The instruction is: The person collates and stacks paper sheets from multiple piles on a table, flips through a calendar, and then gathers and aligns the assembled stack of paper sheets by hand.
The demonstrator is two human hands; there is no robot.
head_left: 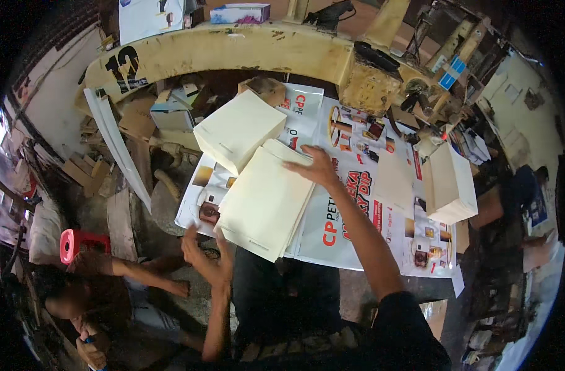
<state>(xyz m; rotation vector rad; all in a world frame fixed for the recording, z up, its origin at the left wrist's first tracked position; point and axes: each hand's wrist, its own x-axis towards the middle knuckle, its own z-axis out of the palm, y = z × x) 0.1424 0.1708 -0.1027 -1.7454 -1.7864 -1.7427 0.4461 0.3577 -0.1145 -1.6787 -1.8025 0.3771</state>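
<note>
A stack of cream paper sheets (261, 201) lies askew in front of me, its sheets slightly fanned at the right edge. My right hand (319, 168) grips its upper right corner, thumb on top and fingers at the far edge; some fingers are hidden. Beside the lower left corner is my left hand (209, 258), fingers apart, one fingertip close to the paper edge; contact is unclear. A second, thicker cream stack (240, 127) sits just behind, against the first. Both rest on a printed poster sheet (313, 241) spread over the work surface.
Another tall cream paper stack (449, 182) stands at the right. A worn cream machine beam (233, 55) arches across the back. At lower left another person (103, 297) sits near a red-pink roll (78, 244). Cardboard boxes (174, 111) lie at left.
</note>
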